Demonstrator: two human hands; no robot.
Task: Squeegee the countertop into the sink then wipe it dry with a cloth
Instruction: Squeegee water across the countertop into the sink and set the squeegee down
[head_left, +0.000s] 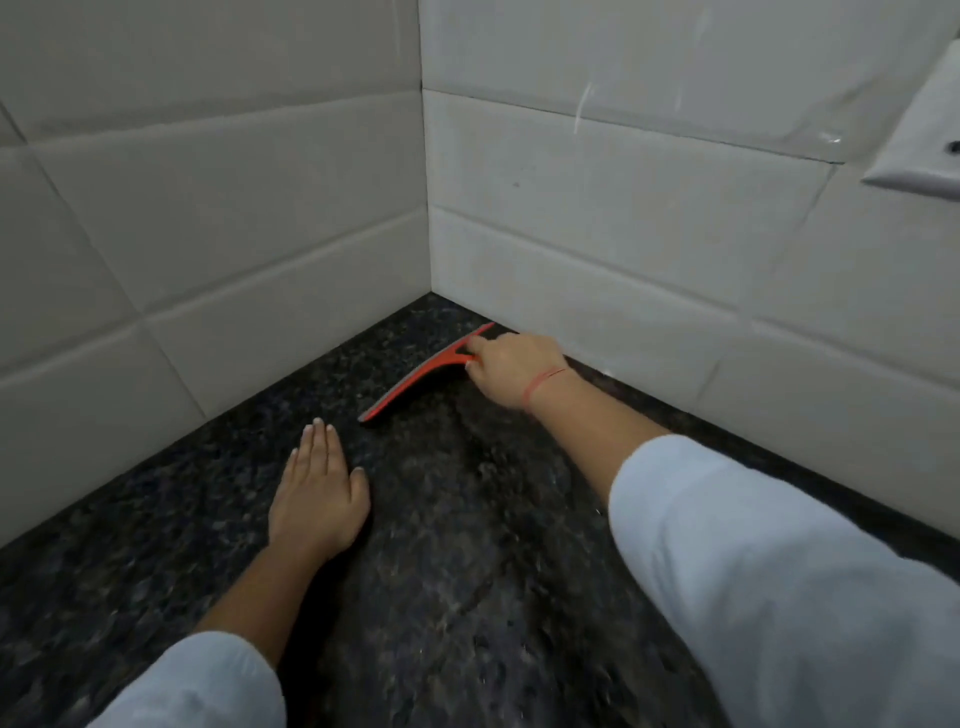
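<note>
A red squeegee (415, 379) with a dark blade lies edge-down on the black speckled countertop (467, 519), close to the inner corner of the tiled walls. My right hand (511, 366) grips its handle, fingers curled round it, and a red thread circles that wrist. My left hand (317, 493) rests flat on the countertop with straight fingers, a little in front of and to the left of the blade's near end. Neither sink nor cloth is in view.
White tiled walls (260, 234) meet in a corner just behind the squeegee. A white wall plate (919, 150) juts from the right wall at the upper right. Both forearms wear light blue sleeves.
</note>
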